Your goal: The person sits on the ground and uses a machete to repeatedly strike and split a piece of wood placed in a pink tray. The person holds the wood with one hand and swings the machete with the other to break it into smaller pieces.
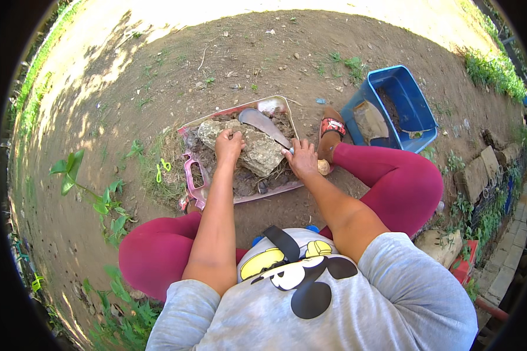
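Note:
A large rough stone (260, 153) lies across a shallow pink plastic tray (272, 193) that holds dark soil and small stones. My left hand (229, 147) is over the left part of the stone, its fingers curled; whether something small is between them cannot be told. On the right, my right hand (302, 159) is closed around the handle of a machete-like knife with a broad, rounded blade (263, 123). The blade points up and left over the stone's far side and the soil. Most of the handle is hidden under the hand.
A broken blue plastic bin (361, 125) lies tilted beyond my right foot. A round tan object (323, 166) is by that foot. Green plants (110, 197) grow at the left. A pale rock (439, 245) and a red object (465, 262) are at the right, near a block edging.

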`<state>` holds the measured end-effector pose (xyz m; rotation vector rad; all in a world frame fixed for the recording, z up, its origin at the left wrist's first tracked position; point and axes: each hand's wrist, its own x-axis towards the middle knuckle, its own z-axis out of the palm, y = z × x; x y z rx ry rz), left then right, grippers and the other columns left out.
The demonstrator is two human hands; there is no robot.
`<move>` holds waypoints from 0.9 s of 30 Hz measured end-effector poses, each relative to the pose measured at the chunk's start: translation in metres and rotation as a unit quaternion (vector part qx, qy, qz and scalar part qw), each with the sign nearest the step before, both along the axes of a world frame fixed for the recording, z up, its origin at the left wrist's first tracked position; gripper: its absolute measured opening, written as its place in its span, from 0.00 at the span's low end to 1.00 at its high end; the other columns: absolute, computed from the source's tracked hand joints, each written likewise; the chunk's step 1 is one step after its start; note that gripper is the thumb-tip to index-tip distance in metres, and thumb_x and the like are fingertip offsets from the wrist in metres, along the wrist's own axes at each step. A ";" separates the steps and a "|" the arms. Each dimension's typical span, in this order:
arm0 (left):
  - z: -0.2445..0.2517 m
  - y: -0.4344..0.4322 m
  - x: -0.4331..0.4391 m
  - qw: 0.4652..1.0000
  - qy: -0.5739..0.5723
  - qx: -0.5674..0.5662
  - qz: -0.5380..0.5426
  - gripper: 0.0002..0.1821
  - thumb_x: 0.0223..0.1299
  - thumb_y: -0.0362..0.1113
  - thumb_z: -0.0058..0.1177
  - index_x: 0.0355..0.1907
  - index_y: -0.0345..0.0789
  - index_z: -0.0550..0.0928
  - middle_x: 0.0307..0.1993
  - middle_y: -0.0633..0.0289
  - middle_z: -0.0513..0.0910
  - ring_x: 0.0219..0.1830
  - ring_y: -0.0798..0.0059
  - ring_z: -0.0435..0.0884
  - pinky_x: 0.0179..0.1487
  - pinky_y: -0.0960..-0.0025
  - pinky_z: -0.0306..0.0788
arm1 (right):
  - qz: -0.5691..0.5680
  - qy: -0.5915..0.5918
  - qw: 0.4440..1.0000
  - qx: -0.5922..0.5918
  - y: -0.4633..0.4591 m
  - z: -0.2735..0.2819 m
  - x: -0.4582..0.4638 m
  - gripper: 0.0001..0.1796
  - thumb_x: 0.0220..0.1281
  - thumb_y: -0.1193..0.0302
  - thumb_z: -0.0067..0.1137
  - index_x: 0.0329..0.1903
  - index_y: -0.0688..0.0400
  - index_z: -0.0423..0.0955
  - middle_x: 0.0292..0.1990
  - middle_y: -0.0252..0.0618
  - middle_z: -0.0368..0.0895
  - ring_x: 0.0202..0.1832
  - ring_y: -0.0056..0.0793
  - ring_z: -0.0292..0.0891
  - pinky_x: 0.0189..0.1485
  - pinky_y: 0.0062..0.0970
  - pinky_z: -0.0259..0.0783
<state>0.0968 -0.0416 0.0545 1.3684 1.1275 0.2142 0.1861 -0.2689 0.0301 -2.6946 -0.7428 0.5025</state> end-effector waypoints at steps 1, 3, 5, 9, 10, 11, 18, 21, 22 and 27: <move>0.002 0.003 -0.001 1.000 0.003 -0.024 -0.007 0.22 0.67 0.31 0.59 0.59 0.23 0.74 0.39 0.54 0.85 0.33 0.74 0.86 0.35 0.72 0.83 | 0.000 0.032 0.999 -0.004 0.000 0.005 0.008 0.30 0.69 0.48 0.58 0.63 0.54 0.70 0.59 0.47 0.71 0.62 0.55 0.67 0.62 0.51 0.70; 0.004 0.002 -0.004 0.997 0.011 -0.076 -0.021 0.16 0.65 0.30 0.62 0.51 0.26 0.77 0.41 0.55 0.84 0.34 0.72 0.86 0.35 0.72 0.85 | 0.014 0.065 0.998 -0.011 -0.012 -0.003 0.019 0.33 0.68 0.47 0.60 0.65 0.55 0.68 0.61 0.52 0.71 0.61 0.60 0.71 0.62 0.52 0.72; 0.012 -0.002 -0.010 0.995 0.018 -0.100 -0.003 0.14 0.62 0.28 0.65 0.48 0.27 0.80 0.40 0.55 0.85 0.34 0.71 0.87 0.34 0.71 0.85 | 0.018 0.128 0.990 -0.064 -0.017 0.006 0.031 0.33 0.68 0.48 0.61 0.66 0.55 0.67 0.63 0.56 0.70 0.62 0.61 0.73 0.63 0.52 0.72; -0.016 -0.001 -0.030 0.998 -0.004 -0.064 0.025 0.12 0.62 0.29 0.65 0.47 0.28 0.84 0.36 0.58 0.86 0.32 0.72 0.88 0.33 0.72 0.84 | 0.069 0.072 0.990 -0.103 -0.004 0.026 0.024 0.29 0.72 0.49 0.55 0.62 0.58 0.68 0.55 0.63 0.78 0.61 0.61 0.76 0.63 0.50 0.73; -0.020 -0.001 -0.033 0.999 -0.005 -0.040 0.032 0.12 0.62 0.29 0.65 0.47 0.29 0.84 0.37 0.58 0.87 0.32 0.72 0.88 0.33 0.72 0.84 | 0.068 0.066 0.991 -0.092 0.000 0.034 0.021 0.29 0.72 0.49 0.54 0.62 0.59 0.68 0.53 0.63 0.80 0.59 0.61 0.76 0.62 0.51 0.72; -0.025 -0.001 -0.036 0.999 -0.006 -0.016 0.037 0.12 0.62 0.29 0.65 0.48 0.29 0.85 0.37 0.58 0.87 0.32 0.72 0.88 0.33 0.72 0.84 | 0.066 0.061 0.993 -0.081 0.003 0.043 0.019 0.29 0.72 0.50 0.54 0.61 0.60 0.69 0.51 0.63 0.81 0.58 0.62 0.77 0.62 0.51 0.72; -0.035 -0.006 -0.030 1.000 -0.014 -0.006 0.024 0.12 0.65 0.27 0.62 0.49 0.27 0.84 0.40 0.57 0.87 0.35 0.73 0.87 0.37 0.73 0.83 | 0.063 0.176 0.978 0.090 0.007 0.110 -0.014 0.30 0.72 0.48 0.53 0.59 0.63 0.70 0.41 0.64 0.84 0.43 0.65 0.82 0.48 0.49 0.75; -0.043 -0.011 -0.026 0.999 -0.014 0.029 0.027 0.10 0.65 0.27 0.61 0.48 0.30 0.85 0.38 0.58 0.88 0.35 0.75 0.87 0.34 0.74 0.81 | 0.079 0.198 0.964 0.157 0.013 0.158 -0.036 0.24 0.72 0.55 0.55 0.58 0.61 0.68 0.45 0.67 0.83 0.48 0.67 0.80 0.51 0.53 0.74; -0.049 -0.008 -0.027 0.996 0.007 0.073 0.040 0.10 0.64 0.28 0.62 0.47 0.30 0.86 0.38 0.55 0.88 0.36 0.69 0.87 0.38 0.70 0.81 | 0.094 0.172 0.965 0.174 0.015 0.160 -0.042 0.23 0.72 0.57 0.56 0.57 0.61 0.68 0.45 0.66 0.83 0.48 0.68 0.80 0.51 0.54 0.74; -0.007 -0.041 -0.018 0.975 0.049 0.215 -0.016 0.10 0.60 0.31 0.65 0.44 0.33 0.88 0.40 0.49 0.86 0.43 0.51 0.86 0.51 0.57 0.78 | 0.111 0.116 0.975 0.151 -0.006 0.123 -0.054 0.18 0.73 0.58 0.54 0.50 0.61 0.66 0.42 0.67 0.83 0.47 0.70 0.78 0.49 0.58 0.71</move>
